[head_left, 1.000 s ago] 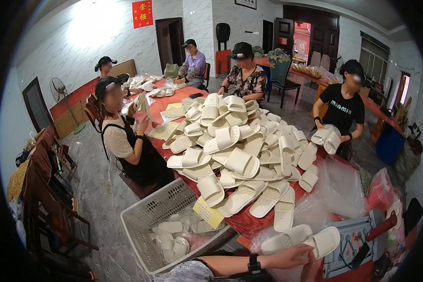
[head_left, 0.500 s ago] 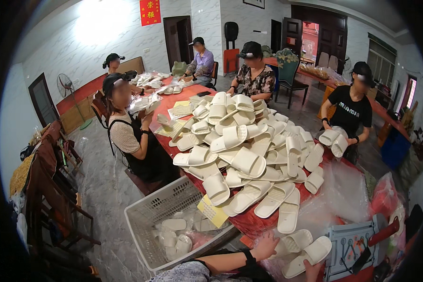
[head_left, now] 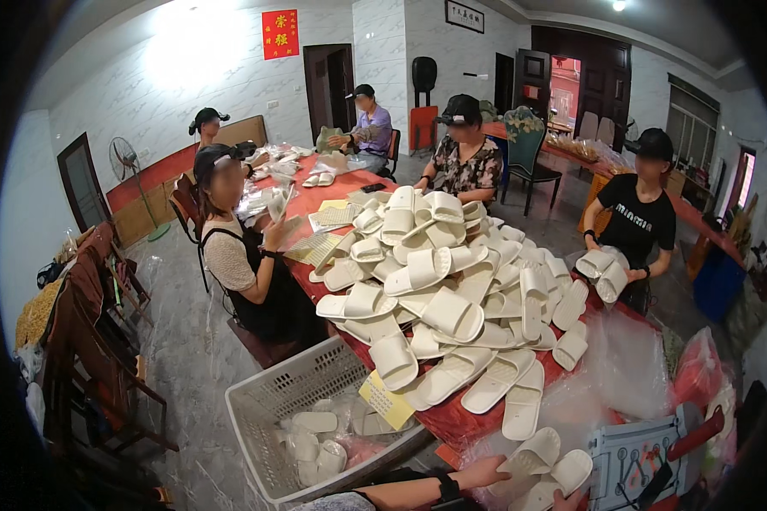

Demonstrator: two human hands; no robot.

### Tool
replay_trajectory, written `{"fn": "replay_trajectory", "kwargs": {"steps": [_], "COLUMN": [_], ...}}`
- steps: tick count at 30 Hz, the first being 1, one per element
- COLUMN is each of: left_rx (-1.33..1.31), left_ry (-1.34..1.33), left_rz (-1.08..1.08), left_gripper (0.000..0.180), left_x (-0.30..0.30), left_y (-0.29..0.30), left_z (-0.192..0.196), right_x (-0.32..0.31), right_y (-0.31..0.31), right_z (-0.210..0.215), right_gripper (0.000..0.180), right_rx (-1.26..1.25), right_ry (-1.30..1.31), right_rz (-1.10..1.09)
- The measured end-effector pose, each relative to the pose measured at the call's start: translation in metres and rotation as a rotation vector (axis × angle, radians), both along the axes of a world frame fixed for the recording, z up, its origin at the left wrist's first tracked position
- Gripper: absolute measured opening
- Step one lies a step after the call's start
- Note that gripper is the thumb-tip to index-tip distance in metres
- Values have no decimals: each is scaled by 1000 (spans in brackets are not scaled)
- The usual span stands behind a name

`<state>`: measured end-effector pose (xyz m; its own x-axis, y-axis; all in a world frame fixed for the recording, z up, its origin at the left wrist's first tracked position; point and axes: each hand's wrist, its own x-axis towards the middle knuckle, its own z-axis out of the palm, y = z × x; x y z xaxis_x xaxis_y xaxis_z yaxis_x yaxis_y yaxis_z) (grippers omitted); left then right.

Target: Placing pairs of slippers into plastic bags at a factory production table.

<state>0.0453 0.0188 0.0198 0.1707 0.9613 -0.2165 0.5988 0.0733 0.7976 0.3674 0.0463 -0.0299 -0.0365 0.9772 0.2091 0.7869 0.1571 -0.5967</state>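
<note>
At the lower right, my left hand (head_left: 484, 471) closes its fingers on the side of a cream slipper (head_left: 537, 450). My right hand (head_left: 568, 501) shows only in part at the bottom edge, its fingers against a second cream slipper (head_left: 573, 467). The two slippers lie side by side, soles partly overlapping. Clear plastic seems to lie around them, though its edges are hard to make out. Just beyond them rises a big heap of cream slippers (head_left: 452, 313) on the red-covered table (head_left: 448, 419).
A grey plastic crate (head_left: 245, 426) with bagged slippers stands at my left. Yellow printed sheets (head_left: 387, 400) hang over the table edge. Clear bags (head_left: 626, 349) and a grey-blue folding stool (head_left: 635, 456) are at the right. Several co-workers sit or stand round the table, some handling slippers.
My left hand has shifted slightly down, and both slippers have moved slightly down and left in the picture. The view has tilted a little. The co-worker at left has moved the slippers they hold.
</note>
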Motion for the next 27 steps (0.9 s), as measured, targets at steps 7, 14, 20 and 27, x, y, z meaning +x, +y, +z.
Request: {"fn": "replay_trajectory", "kwargs": {"steps": [7, 14, 20, 27], "left_rx": [-96, 16, -21, -22], "left_ry": [-678, -224, -129, -123], "left_rz": [117, 89, 49, 38], "left_gripper": [53, 49, 49, 45], "left_x": [11, 16, 17, 15], "left_y": [6, 11, 8, 4], "left_z": [18, -34, -33, -27], "right_x": [-22, -7, -50, -83], "right_y": [7, 32, -5, -21], "right_z": [56, -27, 42, 123], "right_gripper": [65, 51, 49, 33], "right_rx": [-355, -255, 223, -199], "right_ry": [783, 396, -262, -176], "right_rz": [-130, -28, -197, 71]}}
